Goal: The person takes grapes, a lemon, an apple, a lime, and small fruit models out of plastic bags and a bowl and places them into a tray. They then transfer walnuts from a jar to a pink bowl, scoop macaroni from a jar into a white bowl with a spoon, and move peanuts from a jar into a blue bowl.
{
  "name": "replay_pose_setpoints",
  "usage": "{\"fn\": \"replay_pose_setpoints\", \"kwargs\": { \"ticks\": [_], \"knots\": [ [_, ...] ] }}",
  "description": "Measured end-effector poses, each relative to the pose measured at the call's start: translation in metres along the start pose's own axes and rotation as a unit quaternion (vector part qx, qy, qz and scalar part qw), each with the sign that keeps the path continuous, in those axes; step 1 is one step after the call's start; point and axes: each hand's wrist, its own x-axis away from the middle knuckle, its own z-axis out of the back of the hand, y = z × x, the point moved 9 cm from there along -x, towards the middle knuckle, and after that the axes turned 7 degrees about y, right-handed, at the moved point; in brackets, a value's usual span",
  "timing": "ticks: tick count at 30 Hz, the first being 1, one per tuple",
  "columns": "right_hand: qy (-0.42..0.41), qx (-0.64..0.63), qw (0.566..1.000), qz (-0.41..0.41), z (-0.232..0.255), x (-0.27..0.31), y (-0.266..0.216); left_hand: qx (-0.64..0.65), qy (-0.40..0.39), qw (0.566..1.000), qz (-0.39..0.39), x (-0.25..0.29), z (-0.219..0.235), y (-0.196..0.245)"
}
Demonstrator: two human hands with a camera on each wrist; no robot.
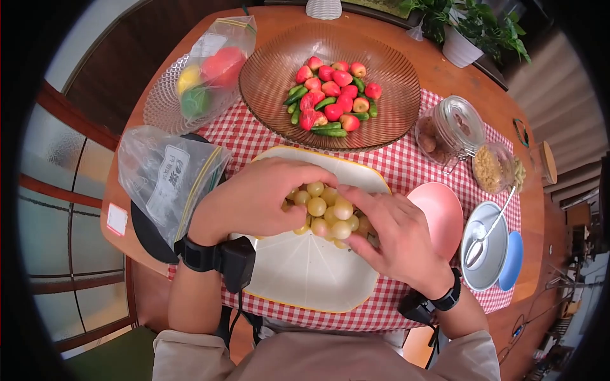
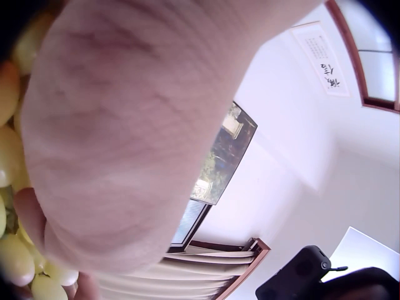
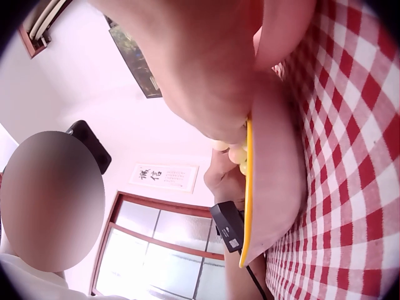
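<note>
A bunch of pale green grapes (image 1: pixel 321 208) is between both hands, over a white square plate with a yellow rim (image 1: pixel 311 276). From the left, my left hand (image 1: pixel 260 198) grips the bunch with curled fingers, the thumb against the near grapes. My right hand (image 1: pixel 405 240) holds the other side between thumb and fingers. In the left wrist view, several grapes (image 2: pixel 14 256) show beside the palm. The right wrist view has the plate's yellow rim (image 3: pixel 248 194) edge-on, with a few grapes (image 3: pixel 236 154) just above it. Some fingertips are hidden behind the fruit.
A large amber glass bowl (image 1: pixel 267 82) with small red fruits and cucumbers stands behind. Plastic bags (image 1: pixel 171 174) lie left. Lidded glass jar (image 1: pixel 451 130), pink plate (image 1: pixel 438 213), grey bowl with spoon (image 1: pixel 473 270) and blue dish (image 1: pixel 512 260) are right, around a checked cloth (image 1: pixel 394 295).
</note>
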Motion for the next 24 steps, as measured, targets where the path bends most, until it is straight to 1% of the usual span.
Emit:
{"fn": "replay_pose_setpoints", "kwargs": {
  "ticks": [1,3,4,6,8,10,12,13,15,16,18,19,22,24],
  "knots": [
    [-0.012,-0.008,1.000,-0.002,-0.002,-0.001,0.000,0.001,-0.001,1.000,0.002,-0.001,0.003,0.003],
    [-0.024,-0.004,1.000,0.003,-0.003,0.000,0.001,0.045,-0.062,0.997,0.034,0.001,-0.005,0.001],
    [-0.033,0.001,0.999,0.009,-0.004,0.000,0.000,0.046,-0.060,0.996,0.036,0.001,-0.005,-0.002],
    [-0.038,-0.002,0.999,0.005,-0.003,0.000,0.000,0.043,-0.050,0.998,-0.025,0.001,-0.005,0.003],
    [-0.038,-0.002,0.999,-0.005,-0.002,0.002,0.003,0.050,-0.063,0.997,-0.016,-0.002,-0.005,0.006],
    [-0.004,-0.018,0.999,0.047,0.002,0.000,-0.004,0.057,-0.076,0.995,-0.009,-0.003,-0.005,0.006],
    [-0.006,-0.018,0.999,0.035,0.002,-0.002,-0.002,0.029,-0.053,0.998,-0.037,-0.002,-0.004,0.004],
    [-0.014,-0.020,0.999,0.022,0.000,0.000,-0.001,0.032,-0.054,0.997,-0.035,-0.002,-0.006,0.004],
    [-0.007,-0.017,1.000,0.020,-0.001,0.002,-0.001,0.025,-0.054,0.998,0.010,-0.002,-0.006,-0.002],
    [0.004,-0.014,1.000,0.018,0.000,0.003,0.000,0.026,-0.052,0.998,0.013,-0.002,-0.006,-0.002],
    [-0.005,-0.016,1.000,0.006,-0.002,0.004,0.001,0.045,-0.043,0.997,0.042,-0.002,-0.006,-0.006],
    [-0.011,-0.015,1.000,-0.007,-0.003,0.003,0.003,0.044,-0.040,0.997,0.041,-0.002,-0.006,-0.007],
    [0.007,-0.003,1.000,0.013,-0.001,0.002,0.000,0.035,-0.011,0.999,0.026,-0.005,-0.001,-0.006],
    [0.010,0.003,1.000,0.019,0.000,0.002,-0.001,0.047,-0.016,0.997,0.055,-0.004,-0.003,-0.009]
  ]
}}
